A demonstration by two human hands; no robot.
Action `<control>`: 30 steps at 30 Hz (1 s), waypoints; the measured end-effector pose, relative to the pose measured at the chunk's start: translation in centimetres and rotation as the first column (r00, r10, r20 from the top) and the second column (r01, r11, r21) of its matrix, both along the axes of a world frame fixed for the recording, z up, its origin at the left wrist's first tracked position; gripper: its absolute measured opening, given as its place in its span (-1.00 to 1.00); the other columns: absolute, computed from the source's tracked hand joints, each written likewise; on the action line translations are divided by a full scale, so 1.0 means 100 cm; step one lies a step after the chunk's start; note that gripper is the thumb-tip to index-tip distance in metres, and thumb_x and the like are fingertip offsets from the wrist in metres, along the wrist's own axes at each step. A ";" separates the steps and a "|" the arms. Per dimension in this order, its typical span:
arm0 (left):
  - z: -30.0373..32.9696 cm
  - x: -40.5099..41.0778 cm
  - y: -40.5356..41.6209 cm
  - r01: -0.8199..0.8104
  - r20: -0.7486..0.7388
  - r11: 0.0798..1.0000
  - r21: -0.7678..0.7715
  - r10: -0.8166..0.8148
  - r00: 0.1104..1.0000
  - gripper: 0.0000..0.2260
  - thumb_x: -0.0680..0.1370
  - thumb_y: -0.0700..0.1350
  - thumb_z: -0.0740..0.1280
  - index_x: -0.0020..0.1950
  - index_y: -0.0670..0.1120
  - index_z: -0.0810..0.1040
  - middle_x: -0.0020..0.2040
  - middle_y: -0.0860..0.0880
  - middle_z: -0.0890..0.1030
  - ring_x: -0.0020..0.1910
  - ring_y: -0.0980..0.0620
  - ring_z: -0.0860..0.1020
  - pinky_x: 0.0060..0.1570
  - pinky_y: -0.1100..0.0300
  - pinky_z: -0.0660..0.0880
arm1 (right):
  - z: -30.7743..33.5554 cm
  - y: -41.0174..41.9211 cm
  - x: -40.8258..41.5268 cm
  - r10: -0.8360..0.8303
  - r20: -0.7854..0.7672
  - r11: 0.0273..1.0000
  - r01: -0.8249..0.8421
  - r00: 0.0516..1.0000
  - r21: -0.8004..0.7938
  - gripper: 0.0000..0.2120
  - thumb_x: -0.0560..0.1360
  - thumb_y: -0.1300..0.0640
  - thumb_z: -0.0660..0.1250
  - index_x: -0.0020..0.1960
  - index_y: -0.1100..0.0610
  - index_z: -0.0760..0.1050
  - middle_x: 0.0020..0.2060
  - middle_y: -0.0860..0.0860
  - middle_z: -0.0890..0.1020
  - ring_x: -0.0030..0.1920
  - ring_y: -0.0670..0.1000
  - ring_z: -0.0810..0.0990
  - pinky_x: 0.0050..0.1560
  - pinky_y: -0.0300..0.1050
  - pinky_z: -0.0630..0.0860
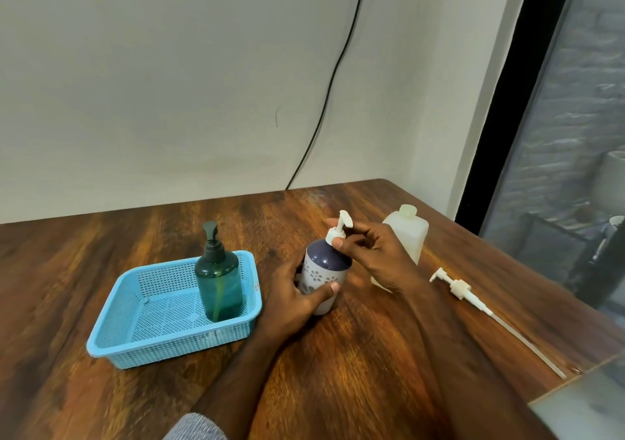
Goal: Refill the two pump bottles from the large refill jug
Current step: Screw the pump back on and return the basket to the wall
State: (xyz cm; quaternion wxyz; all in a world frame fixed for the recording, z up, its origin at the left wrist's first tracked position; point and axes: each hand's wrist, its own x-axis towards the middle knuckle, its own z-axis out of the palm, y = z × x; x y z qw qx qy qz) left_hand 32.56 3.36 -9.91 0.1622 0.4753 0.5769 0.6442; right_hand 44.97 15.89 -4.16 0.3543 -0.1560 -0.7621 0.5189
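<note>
1. The white pump bottle (324, 275), dark blue on its shoulder and patterned with small flowers, stands near the middle of the wooden surface (355, 372), just right of the blue basket (142, 307).
2. The left hand (297, 299) grips this bottle low on its body, its fingers curled round the far side and the thumb laid across the near side.
3. The right hand (378, 253) is at the bottle's white pump head (340, 228); the thumb presses on the collar and the other fingers curl round the nozzle stem from the right.
4. The pump head sits on the bottle's neck, its nozzle pointing up and slightly right.
5. The green pump bottle (220, 284) stands upright in the far right corner of the basket, with its dark pump fitted and liquid showing through its tinted wall.
6. The refill jug (411, 236), pale and translucent, stands behind the right hand towards the far right of the surface; its neck is open, with no cap on it.
7. A loose white pump with a long dip tube (473, 299) lies flat on the right side of the surface, well apart from the jug, its tube running towards the near right edge.
8. A black cable (333, 77) hangs down the wall beyond the surface.
9. A grey sleeve (196, 427) shows at the near edge on the left arm.
</note>
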 end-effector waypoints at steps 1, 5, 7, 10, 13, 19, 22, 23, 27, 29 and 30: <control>0.000 0.000 0.000 0.000 0.004 1.000 0.002 0.000 1.000 -0.50 0.40 -0.19 0.57 0.30 -0.03 0.54 0.13 0.07 0.67 0.10 0.09 0.65 0.04 0.10 0.62 | -0.001 0.000 -0.001 -0.043 -0.008 0.999 0.043 0.999 0.019 -0.76 0.51 0.06 0.47 0.17 0.00 0.67 0.04 -0.03 0.72 0.11 0.06 0.67 0.23 0.22 0.56; 0.002 0.000 0.000 -0.003 0.005 1.000 0.009 0.003 1.000 -0.53 0.41 -0.22 0.57 0.26 0.02 0.54 0.12 0.11 0.67 0.09 0.11 0.64 0.01 0.20 0.60 | 0.003 0.001 -0.002 -0.094 -0.010 0.995 0.094 0.995 0.026 -0.80 0.49 0.12 0.50 0.12 0.02 0.69 0.02 -0.06 0.72 0.11 0.02 0.67 0.23 0.23 0.55; 0.003 0.000 -0.001 -0.002 0.004 1.000 0.015 0.002 1.000 -0.53 0.41 -0.23 0.56 0.25 0.03 0.53 0.12 0.14 0.66 0.09 0.13 0.64 -0.01 0.27 0.58 | 0.005 0.001 0.000 -0.082 0.000 0.997 0.082 0.997 0.014 -0.76 0.52 0.19 0.46 0.18 0.04 0.66 0.05 -0.07 0.72 0.14 -0.02 0.65 0.27 0.19 0.54; 0.004 0.000 -0.001 -0.010 -0.003 1.000 0.022 0.010 1.000 -0.53 0.41 -0.21 0.57 0.26 0.02 0.54 0.11 0.12 0.67 0.09 0.13 0.64 -0.01 0.27 0.58 | 0.008 0.001 0.000 -0.048 0.014 0.999 0.048 0.999 0.012 -0.72 0.55 0.25 0.41 0.24 0.07 0.63 0.11 -0.05 0.70 0.19 -0.03 0.63 0.29 0.16 0.54; 0.003 0.000 -0.001 -0.010 -0.008 1.000 0.028 0.011 1.000 -0.53 0.41 -0.21 0.57 0.27 -0.01 0.55 0.11 0.10 0.67 0.08 0.12 0.65 -0.02 0.26 0.58 | 0.011 0.000 0.001 -0.035 0.044 0.999 0.034 0.998 0.026 -0.74 0.55 0.26 0.41 0.21 0.05 0.64 0.09 -0.05 0.71 0.17 -0.05 0.64 0.27 0.12 0.56; 0.003 0.000 -0.001 -0.003 -0.002 1.000 0.023 0.003 1.000 -0.53 0.40 -0.21 0.57 0.26 0.04 0.54 0.10 0.11 0.67 0.08 0.12 0.65 -0.01 0.22 0.60 | 0.012 -0.002 -0.001 -0.123 0.033 0.991 0.120 0.992 0.063 -0.83 0.42 0.12 0.56 0.00 0.04 0.66 -0.11 -0.07 0.71 -0.03 -0.06 0.67 0.10 0.00 0.61; 0.002 -0.001 0.000 0.001 0.004 1.000 0.025 -0.002 1.000 -0.52 0.40 -0.20 0.57 0.28 0.01 0.54 0.11 0.07 0.67 0.09 0.08 0.65 0.01 0.18 0.61 | 0.011 -0.006 -0.008 -0.198 0.035 0.979 0.196 0.980 0.059 -0.71 0.34 0.01 0.62 -0.08 0.08 0.58 -0.17 -0.03 0.69 -0.12 -0.04 0.65 -0.10 -0.17 0.61; 0.001 -0.001 0.000 0.002 0.003 1.000 0.028 -0.002 1.000 -0.52 0.41 -0.20 0.57 0.28 0.01 0.54 0.12 0.07 0.67 0.10 0.09 0.64 0.01 0.20 0.60 | 0.010 -0.007 -0.010 -0.206 0.049 0.977 0.203 0.977 0.063 -0.68 0.33 -0.03 0.62 -0.06 0.06 0.57 -0.15 -0.03 0.68 -0.11 -0.05 0.65 -0.10 -0.18 0.61; 0.003 0.001 -0.001 0.002 0.001 0.999 0.039 -0.003 1.000 -0.51 0.41 -0.20 0.57 0.29 -0.02 0.53 0.11 0.10 0.67 0.10 0.12 0.63 -0.02 0.32 0.55 | 0.007 -0.005 -0.010 -0.016 0.055 0.996 0.021 0.998 -0.090 -0.73 0.54 0.02 0.43 0.22 0.00 0.60 0.11 -0.05 0.68 0.16 -0.06 0.64 0.24 -0.01 0.58; 0.003 0.001 -0.001 -0.001 -0.003 0.999 0.043 0.001 1.000 -0.51 0.41 -0.21 0.57 0.30 -0.05 0.53 0.11 0.10 0.66 0.09 0.11 0.64 -0.02 0.29 0.57 | 0.006 -0.004 -0.008 0.097 0.029 0.985 -0.092 0.995 -0.147 -0.72 0.61 0.20 0.32 0.31 0.10 0.58 0.20 -0.02 0.67 0.25 -0.04 0.61 0.30 -0.02 0.53; 0.003 0.001 -0.001 -0.002 0.003 0.999 0.044 0.002 1.000 -0.51 0.41 -0.21 0.57 0.29 -0.04 0.53 0.11 0.11 0.66 0.09 0.11 0.64 -0.03 0.29 0.57 | 0.005 -0.003 -0.007 0.113 0.021 0.983 -0.109 0.993 -0.147 -0.71 0.61 0.27 0.31 0.32 0.14 0.57 0.21 -0.01 0.67 0.26 -0.03 0.61 0.31 -0.03 0.52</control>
